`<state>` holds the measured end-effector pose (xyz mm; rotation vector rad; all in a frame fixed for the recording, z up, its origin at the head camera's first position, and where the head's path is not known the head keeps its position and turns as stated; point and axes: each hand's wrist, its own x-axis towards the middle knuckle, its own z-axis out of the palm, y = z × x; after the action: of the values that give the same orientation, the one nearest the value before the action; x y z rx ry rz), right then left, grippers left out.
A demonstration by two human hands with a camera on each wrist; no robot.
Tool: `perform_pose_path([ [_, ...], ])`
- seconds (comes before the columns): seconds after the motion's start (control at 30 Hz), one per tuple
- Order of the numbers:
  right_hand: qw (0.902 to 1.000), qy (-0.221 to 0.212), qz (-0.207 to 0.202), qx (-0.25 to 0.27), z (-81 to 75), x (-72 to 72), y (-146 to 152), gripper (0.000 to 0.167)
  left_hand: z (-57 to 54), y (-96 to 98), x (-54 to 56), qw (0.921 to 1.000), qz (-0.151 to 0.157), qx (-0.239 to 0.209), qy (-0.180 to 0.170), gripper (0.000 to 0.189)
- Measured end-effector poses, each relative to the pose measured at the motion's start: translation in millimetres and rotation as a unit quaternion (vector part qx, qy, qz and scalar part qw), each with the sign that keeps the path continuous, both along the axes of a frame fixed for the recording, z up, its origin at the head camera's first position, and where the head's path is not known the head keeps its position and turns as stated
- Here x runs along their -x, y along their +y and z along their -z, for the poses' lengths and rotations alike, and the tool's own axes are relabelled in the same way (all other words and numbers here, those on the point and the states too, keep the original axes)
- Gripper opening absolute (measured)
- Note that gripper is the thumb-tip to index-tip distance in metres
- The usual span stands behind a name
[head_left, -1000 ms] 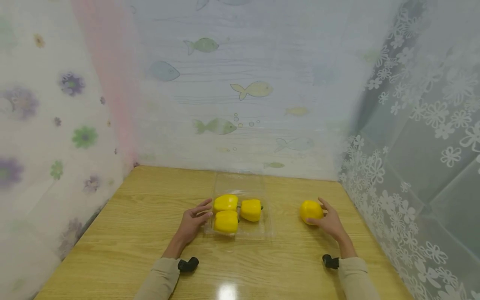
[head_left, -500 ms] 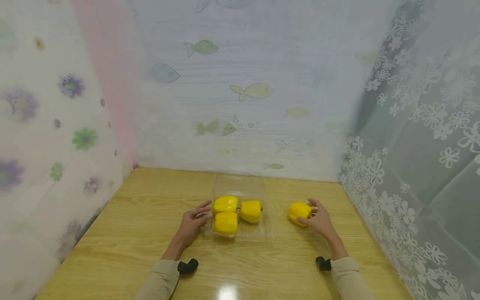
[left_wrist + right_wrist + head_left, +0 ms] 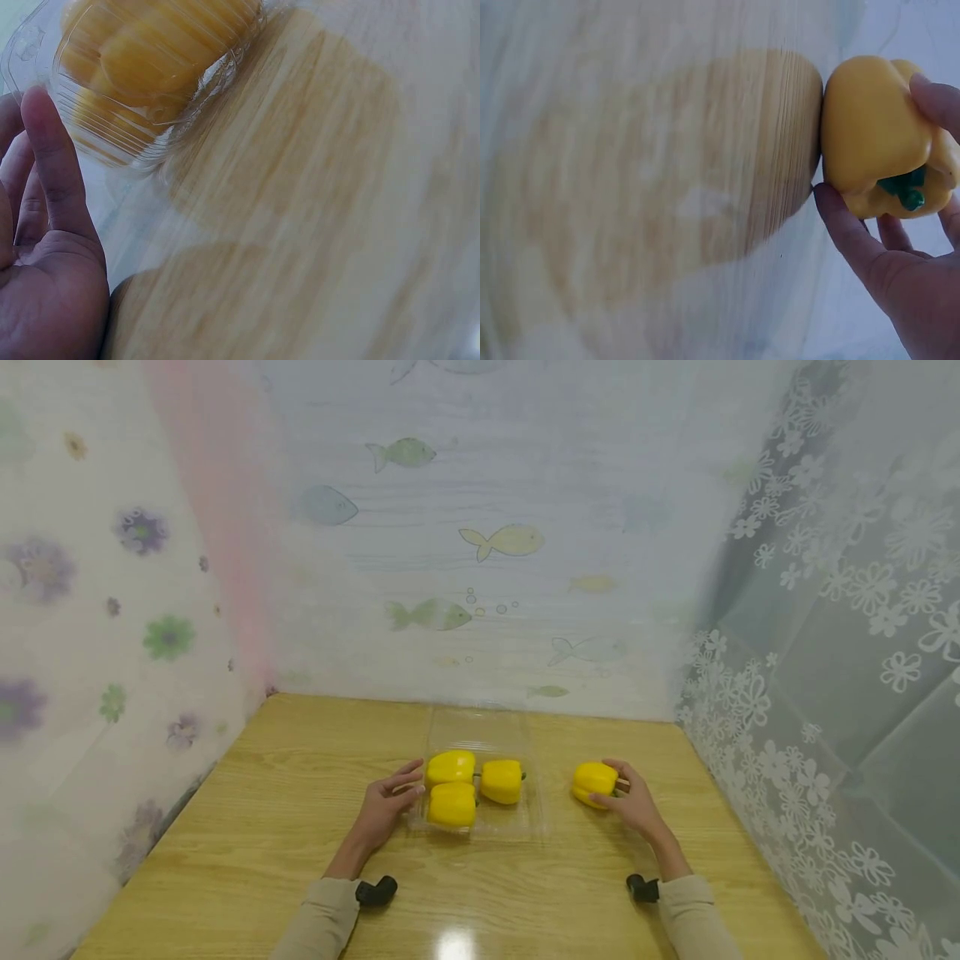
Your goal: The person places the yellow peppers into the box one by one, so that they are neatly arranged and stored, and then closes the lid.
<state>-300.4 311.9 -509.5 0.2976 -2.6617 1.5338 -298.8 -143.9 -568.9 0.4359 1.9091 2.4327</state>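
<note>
- Yellow pepper (image 3: 594,783), lying on its side at the right of the clear container (image 3: 517,823), with its green stem (image 3: 909,191) pointing back toward the palm. It sits low at the wood table (image 3: 255,827); whether it touches the surface I cannot tell.
- Right hand (image 3: 636,803): thumb and fingers are curled round the stem end of that pepper, one digit on the near side and others on the far side, spread about as wide as the pepper.
- Left hand (image 3: 385,803): loosely extended, with hold of nothing. Its fingertips reach the left wall of the container; whether they press on it I cannot tell.
- Inside the container, three other peppers: a back left pepper (image 3: 450,767) and a front left pepper (image 3: 452,804) lie close together along the left wall, and a right-hand pepper (image 3: 501,782) lies beside them. Container floor shows in front of the right-hand pepper and along the right wall.
- Lid (image 3: 480,727): folded back behind the container, its far end near the table's back edge.
- A strip of wood shows between the held pepper and the container's right rim, giving room sideways.
- More wood runs from the right hand to the table's right edge, beside the flower-patterned sheet (image 3: 847,693).
- Behind the back edge hangs a fish-printed sheet (image 3: 480,493).
</note>
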Motion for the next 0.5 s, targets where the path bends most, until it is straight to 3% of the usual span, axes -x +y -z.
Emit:
perform_pose_path([
  [0.13, 0.9995, -0.027, -0.001, 0.017, -6.5, -2.6, -2, 0.071, 0.1, 0.3, 0.2, 1.0000, -0.001, -0.002, -0.002, 0.042],
  [0.5, 0.9993, -0.032, 0.006, 0.021, 11.6, 5.1, 2, 0.067, 1.6, 0.3, 1.4, 1.0000, -0.003, 0.000, -0.002, 0.043],
])
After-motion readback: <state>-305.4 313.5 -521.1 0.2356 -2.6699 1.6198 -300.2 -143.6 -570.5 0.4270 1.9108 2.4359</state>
